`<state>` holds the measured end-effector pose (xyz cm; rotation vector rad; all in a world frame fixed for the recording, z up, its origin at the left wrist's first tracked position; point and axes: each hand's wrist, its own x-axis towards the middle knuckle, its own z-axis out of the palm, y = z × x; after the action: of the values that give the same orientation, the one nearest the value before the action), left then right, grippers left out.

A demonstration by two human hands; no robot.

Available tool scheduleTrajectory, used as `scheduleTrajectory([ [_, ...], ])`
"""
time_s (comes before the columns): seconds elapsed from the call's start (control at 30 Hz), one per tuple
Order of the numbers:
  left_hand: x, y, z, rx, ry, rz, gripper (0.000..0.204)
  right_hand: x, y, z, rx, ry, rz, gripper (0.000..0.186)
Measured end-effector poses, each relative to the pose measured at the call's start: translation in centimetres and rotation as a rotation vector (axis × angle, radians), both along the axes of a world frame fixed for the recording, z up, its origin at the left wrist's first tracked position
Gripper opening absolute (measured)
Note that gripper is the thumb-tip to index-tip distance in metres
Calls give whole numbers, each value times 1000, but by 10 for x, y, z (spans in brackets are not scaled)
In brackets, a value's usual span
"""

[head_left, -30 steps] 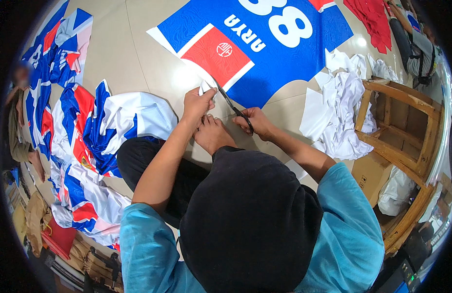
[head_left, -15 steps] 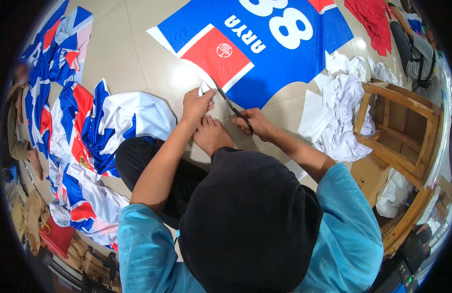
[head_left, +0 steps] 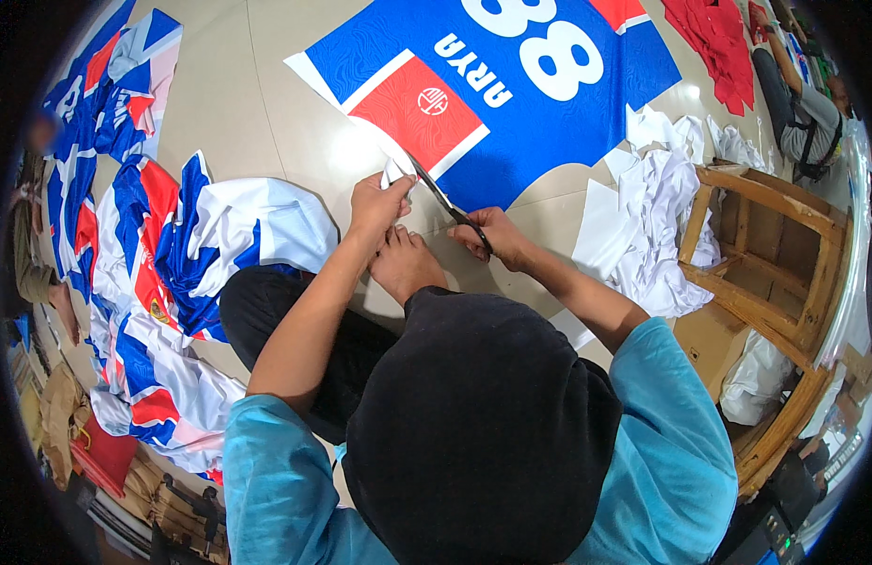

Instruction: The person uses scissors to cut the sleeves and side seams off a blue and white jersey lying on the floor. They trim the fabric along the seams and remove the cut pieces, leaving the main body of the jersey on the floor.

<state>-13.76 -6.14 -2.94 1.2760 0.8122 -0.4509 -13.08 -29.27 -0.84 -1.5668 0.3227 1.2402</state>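
A blue jersey panel (head_left: pixel 532 139) with a red patch (head_left: pixel 408 99) and white markings lies flat on the floor in front of me. My right hand (head_left: pixel 490 234) is closed around the handles of dark scissors (head_left: pixel 442 200). Their blades point up and left, along the panel's white lower edge beside the red patch. To the left of the blades, my left hand (head_left: pixel 381 200) pinches a folded white strip of fabric (head_left: pixel 394 171) at that edge. My bare foot (head_left: pixel 408 266) rests just below the left hand.
Crumpled white fabric scraps (head_left: pixel 657 231) lie to the right, beside a wooden frame (head_left: pixel 801 330). Several blue, red and white jersey pieces (head_left: pixel 163 254) are heaped on the left. Red cloth (head_left: pixel 713 47) lies at the far right, near another person (head_left: pixel 812 118). Someone else sits at the left rim.
The scissor blades have shifted slightly up and left along the white edge. Both hands keep nearly the same place, and the panel lies as before.
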Motion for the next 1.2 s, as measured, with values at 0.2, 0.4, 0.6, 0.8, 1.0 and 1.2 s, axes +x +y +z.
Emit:
scheduleTrajectory([
  [0.2,0,1,1,-23,-14,3,19,12,5,-7,-8,-12,16,30],
  [0.4,-1,1,3,-93,-41,60,16,22,8,-6,-21,-18,49,30],
  [0.6,0,0,4,-82,-33,65,16,25,6,-9,-26,-8,58,31],
  [0.8,-1,1,-3,-58,-30,54,15,24,7,-11,-20,-32,61,31],
  [1.0,-2,4,-4,-63,-34,39,18,29,7,-4,-24,-33,101,30],
  [1.2,-3,1,-9,-19,-25,37,24,30,5,-7,-23,-44,114,29],
])
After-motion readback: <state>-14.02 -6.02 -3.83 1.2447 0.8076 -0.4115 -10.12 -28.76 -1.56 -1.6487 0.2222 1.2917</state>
